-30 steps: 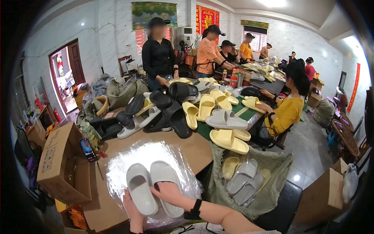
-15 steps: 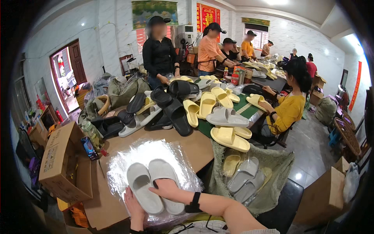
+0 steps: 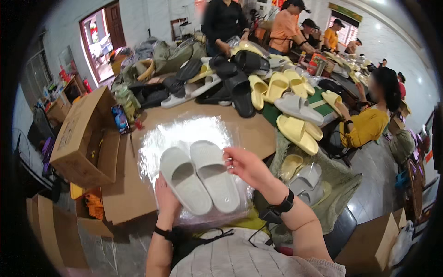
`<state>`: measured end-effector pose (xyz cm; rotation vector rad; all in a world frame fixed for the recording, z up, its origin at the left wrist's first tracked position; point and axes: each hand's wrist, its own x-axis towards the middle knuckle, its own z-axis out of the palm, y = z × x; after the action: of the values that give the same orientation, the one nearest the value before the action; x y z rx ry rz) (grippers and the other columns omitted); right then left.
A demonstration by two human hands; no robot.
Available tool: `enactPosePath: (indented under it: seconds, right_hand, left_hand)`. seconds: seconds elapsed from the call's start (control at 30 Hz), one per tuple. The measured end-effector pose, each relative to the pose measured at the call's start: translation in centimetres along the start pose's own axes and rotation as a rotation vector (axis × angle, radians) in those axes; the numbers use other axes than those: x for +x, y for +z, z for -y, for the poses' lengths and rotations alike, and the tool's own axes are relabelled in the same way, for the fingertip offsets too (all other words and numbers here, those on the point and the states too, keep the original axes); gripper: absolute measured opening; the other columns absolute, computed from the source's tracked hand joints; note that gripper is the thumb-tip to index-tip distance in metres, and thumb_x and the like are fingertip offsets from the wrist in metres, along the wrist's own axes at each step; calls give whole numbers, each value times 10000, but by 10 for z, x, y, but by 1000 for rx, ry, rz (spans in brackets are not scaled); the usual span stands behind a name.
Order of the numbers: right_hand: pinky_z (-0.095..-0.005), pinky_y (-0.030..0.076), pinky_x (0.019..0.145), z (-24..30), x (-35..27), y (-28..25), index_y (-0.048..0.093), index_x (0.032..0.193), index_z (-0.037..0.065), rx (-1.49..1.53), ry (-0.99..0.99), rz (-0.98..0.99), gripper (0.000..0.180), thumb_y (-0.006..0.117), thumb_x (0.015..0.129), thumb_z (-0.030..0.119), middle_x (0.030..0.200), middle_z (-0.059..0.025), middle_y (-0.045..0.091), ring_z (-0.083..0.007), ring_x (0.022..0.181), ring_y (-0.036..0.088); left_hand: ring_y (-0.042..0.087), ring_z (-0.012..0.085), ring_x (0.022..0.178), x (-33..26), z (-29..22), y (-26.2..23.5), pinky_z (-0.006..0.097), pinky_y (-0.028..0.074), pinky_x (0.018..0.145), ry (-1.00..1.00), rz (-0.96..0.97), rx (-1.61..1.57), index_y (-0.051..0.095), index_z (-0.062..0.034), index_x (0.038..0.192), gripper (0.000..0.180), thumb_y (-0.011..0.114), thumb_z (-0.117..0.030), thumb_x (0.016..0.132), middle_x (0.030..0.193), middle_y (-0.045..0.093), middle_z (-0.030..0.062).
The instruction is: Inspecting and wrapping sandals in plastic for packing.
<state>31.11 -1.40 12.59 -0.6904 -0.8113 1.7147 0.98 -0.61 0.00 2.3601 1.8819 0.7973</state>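
A pair of light grey slippers lies side by side on a stack of clear plastic bags (image 3: 152, 138), a left slipper (image 3: 187, 187) and a right slipper (image 3: 221, 187), toes pointing away from me. My left hand (image 3: 167, 196) holds the left slipper along its outer side, with the slipper covering part of the fingers. Beside the strap of the right slipper, my right hand (image 3: 249, 167) is raised with curled fingers. Whether anything thin is between those fingertips cannot be made out.
A heap of black, yellow and grey slippers (image 3: 237, 87) covers the table beyond. An open cardboard box (image 3: 83, 138) stands at left beside a small blue-black box (image 3: 120, 119). At right, a green woven sack (image 3: 339, 184) holds bagged slippers. A co-worker in yellow (image 3: 369, 122) sits at far right.
My right hand has drawn out from over the slippers to the right slipper's outer side. My left hand stays beside the left slipper. The head view has tilted down and turned.
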Motion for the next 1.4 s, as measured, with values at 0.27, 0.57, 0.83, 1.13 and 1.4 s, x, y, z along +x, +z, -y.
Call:
enactPosePath:
  seconds: [0.27, 0.57, 0.83, 1.13, 1.4]
  right_hand:
    - [-260, 446, 657, -55, 25, -3, 587, 1039, 40, -329, 8, -160, 207, 599, 983, 239, 852, -1, 586, -120, 739, 535]
    - [-468, 525, 686, -105, 28, 37, 552, 1005, -39, -1833, -462, -306, 580, 721, 852, 494, 875, -224, 651, -389, 780, 658]
    - [-465, 535, 593, -114, 59, 35, 711, 710, -16, -1859, -266, -274, 549, 620, 907, 488, 672, -213, 667, -363, 629, 682]
    - [-488, 503, 635, -88, 22, -23, 679, 736, -72, -1584, -151, -343, 497, 637, 888, 399, 676, -276, 621, -425, 654, 648]
    - [-331, 423, 546, -56, -26, -73, 605, 762, -95, -937, -397, -501, 297, 700, 870, 164, 633, -54, 591, -103, 611, 529]
  left_hand:
    - [328, 433, 1420, 2, 0, -2, 546, 245, 1174, -45, 2, -112, 556, -24, 1359, 668, 669, -437, 847, 1490, 422, 253]
    - [307, 420, 1450, -7, 12, 8, 514, 233, 1185, 1, -57, 9, 499, 24, 1400, 672, 584, -425, 906, 1491, 407, 301]
    - [296, 417, 1454, -5, 10, 9, 538, 230, 1179, 4, -57, -46, 495, 23, 1397, 657, 615, -365, 881, 1501, 399, 273]
    - [235, 451, 1465, -8, 10, -8, 551, 207, 1195, -32, 96, -129, 439, 3, 1431, 729, 683, -289, 810, 1560, 277, 292]
    - [287, 484, 1441, 12, 27, -34, 500, 265, 1183, 191, 348, -128, 441, -234, 1495, 765, 727, -474, 827, 1552, 307, 303]
